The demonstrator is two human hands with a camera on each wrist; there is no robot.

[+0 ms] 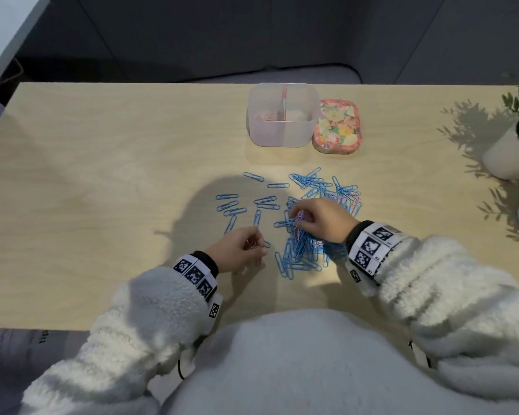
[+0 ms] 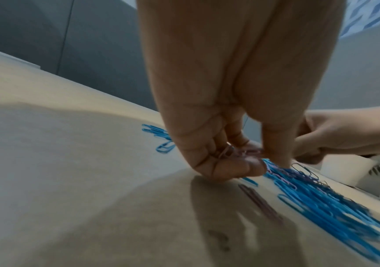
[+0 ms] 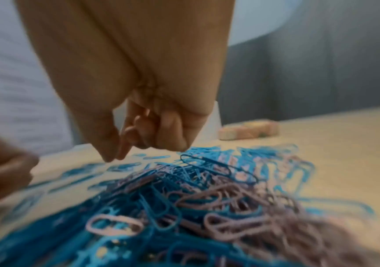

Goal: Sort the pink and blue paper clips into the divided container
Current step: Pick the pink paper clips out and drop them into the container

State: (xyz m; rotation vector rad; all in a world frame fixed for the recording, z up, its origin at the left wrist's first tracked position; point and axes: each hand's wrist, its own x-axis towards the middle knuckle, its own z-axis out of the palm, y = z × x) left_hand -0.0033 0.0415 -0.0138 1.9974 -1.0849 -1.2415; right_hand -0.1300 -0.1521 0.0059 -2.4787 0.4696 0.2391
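A mixed pile of blue and pink paper clips (image 1: 309, 232) lies at the table's middle, and loose blue clips (image 1: 237, 205) are spread to its left. My left hand (image 1: 247, 250) rests on the table left of the pile, its fingers curled round a few pink clips (image 2: 228, 151). My right hand (image 1: 299, 220) hovers at the pile's left edge, its thumb and forefinger pinching a pink clip (image 1: 300, 216); the right wrist view is too blurred to show it. The clear divided container (image 1: 282, 136) stands at the back with pink clips in its left half.
A floral lid (image 1: 336, 125) lies right of the container. White plant pots (image 1: 510, 154) stand at the table's right edge. One pink clip (image 2: 259, 204) lies on the table below my left hand. The table's left half is bare wood.
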